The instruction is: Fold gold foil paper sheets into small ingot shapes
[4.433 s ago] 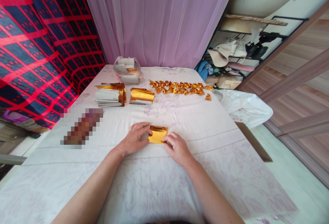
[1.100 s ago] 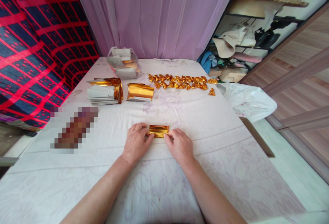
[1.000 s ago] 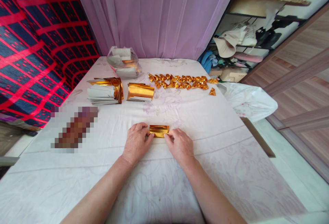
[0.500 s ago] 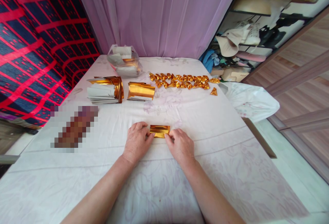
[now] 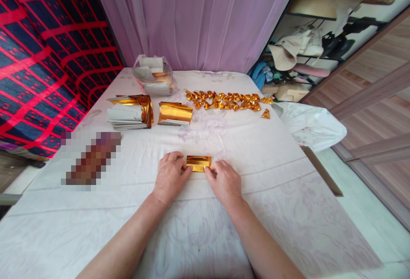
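Note:
A small rectangle of gold foil paper (image 5: 199,163) lies on the tablecloth in front of me, its long side running left to right. My left hand (image 5: 170,173) grips its left end, the thumb pressed on the lower corner and the fingers curled. At the opposite end, my right hand (image 5: 225,180) has its thumb on the lower right corner, fingers bent under the palm. Beyond the hands sit a short stack of gold foil sheets (image 5: 176,112) and a thicker fanned stack of gold and white sheets (image 5: 130,114).
Two rows of folded gold foil pieces (image 5: 224,101) lie at the back right, with a single folded piece (image 5: 265,113) apart from them. A clear plastic bag (image 5: 153,76) holds more paper stacks. To the left is a blurred-out item (image 5: 94,157); a white bag (image 5: 315,126) hangs past the right edge.
Both hands and the gold paper stay nearly in place. The whole view has shifted very slightly.

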A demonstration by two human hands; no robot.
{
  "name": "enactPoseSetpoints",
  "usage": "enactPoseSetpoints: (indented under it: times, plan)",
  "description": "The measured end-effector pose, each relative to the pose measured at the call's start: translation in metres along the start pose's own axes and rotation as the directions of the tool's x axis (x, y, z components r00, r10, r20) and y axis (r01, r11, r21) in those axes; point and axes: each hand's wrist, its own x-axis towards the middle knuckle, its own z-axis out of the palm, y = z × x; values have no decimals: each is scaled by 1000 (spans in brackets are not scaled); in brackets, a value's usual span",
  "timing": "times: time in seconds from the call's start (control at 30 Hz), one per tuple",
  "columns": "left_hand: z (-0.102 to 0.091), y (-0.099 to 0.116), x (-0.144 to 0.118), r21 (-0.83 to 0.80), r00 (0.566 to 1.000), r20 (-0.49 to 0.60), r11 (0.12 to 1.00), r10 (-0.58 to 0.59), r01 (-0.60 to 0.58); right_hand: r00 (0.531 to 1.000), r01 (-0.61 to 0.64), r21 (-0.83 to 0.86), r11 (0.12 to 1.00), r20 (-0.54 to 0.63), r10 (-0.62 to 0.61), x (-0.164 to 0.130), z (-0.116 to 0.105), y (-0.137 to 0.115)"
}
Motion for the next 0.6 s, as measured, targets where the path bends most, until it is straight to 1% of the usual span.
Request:
enactPoseSetpoints:
  times: [0.2,0.6]
  plan:
    - [0,1,1,3,1000,10,1000,-16,16,1000,-12,3,1000,13,12,0,0,0]
    - [1,0,0,-13,1000,-11,1000,-19,18,1000,-4,36,999,-16,5,0,2,1]
